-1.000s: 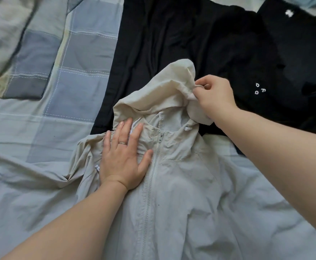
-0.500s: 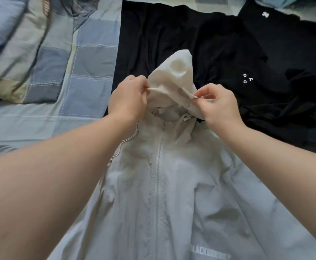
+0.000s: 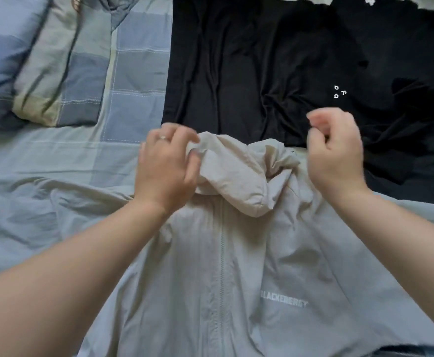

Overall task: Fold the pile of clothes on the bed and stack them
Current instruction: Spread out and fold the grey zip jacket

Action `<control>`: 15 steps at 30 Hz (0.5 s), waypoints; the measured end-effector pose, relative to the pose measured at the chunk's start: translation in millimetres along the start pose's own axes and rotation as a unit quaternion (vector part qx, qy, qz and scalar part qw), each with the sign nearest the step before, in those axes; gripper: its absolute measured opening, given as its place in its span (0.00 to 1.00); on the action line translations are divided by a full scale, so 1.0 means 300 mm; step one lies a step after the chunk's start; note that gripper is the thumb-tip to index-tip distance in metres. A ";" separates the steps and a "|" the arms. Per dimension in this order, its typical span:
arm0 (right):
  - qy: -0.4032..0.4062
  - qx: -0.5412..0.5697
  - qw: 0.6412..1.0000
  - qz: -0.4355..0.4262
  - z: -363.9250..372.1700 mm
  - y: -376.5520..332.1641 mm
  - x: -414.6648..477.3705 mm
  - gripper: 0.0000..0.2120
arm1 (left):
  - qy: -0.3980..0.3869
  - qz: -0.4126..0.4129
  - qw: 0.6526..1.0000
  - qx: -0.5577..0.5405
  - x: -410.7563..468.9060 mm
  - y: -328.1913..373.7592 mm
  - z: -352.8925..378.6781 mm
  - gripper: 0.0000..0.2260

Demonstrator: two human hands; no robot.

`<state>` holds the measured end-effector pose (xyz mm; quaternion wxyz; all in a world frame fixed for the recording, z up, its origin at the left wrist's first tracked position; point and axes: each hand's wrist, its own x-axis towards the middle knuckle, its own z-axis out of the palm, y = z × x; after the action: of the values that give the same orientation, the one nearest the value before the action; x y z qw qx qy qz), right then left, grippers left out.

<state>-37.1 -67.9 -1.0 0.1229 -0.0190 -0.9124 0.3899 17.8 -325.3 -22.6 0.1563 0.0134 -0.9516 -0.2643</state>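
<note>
A checked blue bed sheet (image 3: 43, 202) is spread across the view. A pale grey zip-up jacket (image 3: 236, 279) is laid on it front up, in the near middle. Black garments (image 3: 236, 73) are spread just beyond the jacket, toward the far right, and a checked pillow (image 3: 43, 73) is seen at the far left. The jacket's beige hood (image 3: 236, 176) is folded down over the collar and the top of the zip. The hood's left edge is grasped by the left hand (image 3: 167, 168), fingers curled into the cloth. The right hand (image 3: 337, 155), blurred, is held clenched just right of the hood, with nothing seen in it. A ring (image 3: 163, 137) is worn on the left hand.
</note>
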 end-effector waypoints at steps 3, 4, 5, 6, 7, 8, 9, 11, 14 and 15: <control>-0.216 -0.082 0.969 -0.087 0.094 -0.083 -0.013 0.29 | -0.168 0.007 0.985 0.049 0.056 0.058 0.085 0.19; -0.307 -0.162 0.934 -0.085 0.121 -0.068 -0.054 0.33 | -0.246 -0.005 0.966 0.084 0.043 0.051 0.118 0.21; -0.386 -0.241 0.888 -0.074 0.138 -0.030 -0.105 0.36 | -0.317 -0.022 0.941 0.120 0.010 0.034 0.147 0.23; -0.445 -0.302 0.840 -0.069 0.141 0.020 -0.164 0.39 | -0.368 -0.032 0.917 0.151 -0.040 0.014 0.166 0.25; -0.486 -0.343 0.801 -0.073 0.130 0.064 -0.223 0.41 | -0.392 -0.028 0.903 0.174 -0.097 -0.006 0.171 0.28; -0.506 -0.365 0.778 -0.080 0.112 0.099 -0.270 0.42 | -0.394 -0.011 0.899 0.190 -0.152 -0.023 0.170 0.28; -0.511 -0.370 0.771 -0.087 0.090 0.124 -0.306 0.41 | -0.381 0.008 0.903 0.197 -0.200 -0.034 0.162 0.27; -0.503 -0.359 0.778 -0.115 0.053 0.134 -0.337 0.36 | -0.321 0.047 0.930 0.175 -0.256 -0.042 0.136 0.21; -0.408 -0.309 0.844 -0.159 0.010 0.074 -0.318 0.33 | -0.181 0.084 0.971 0.129 -0.256 -0.034 0.107 0.14; -0.326 -0.271 0.888 -0.180 0.007 0.058 -0.297 0.31 | -0.135 0.077 0.979 0.129 -0.233 -0.024 0.105 0.13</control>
<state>47.8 -68.8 -33.5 -0.1233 0.2413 -0.9590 0.0832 74.1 -308.1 -72.1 0.0431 -0.0758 -0.9882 -0.1261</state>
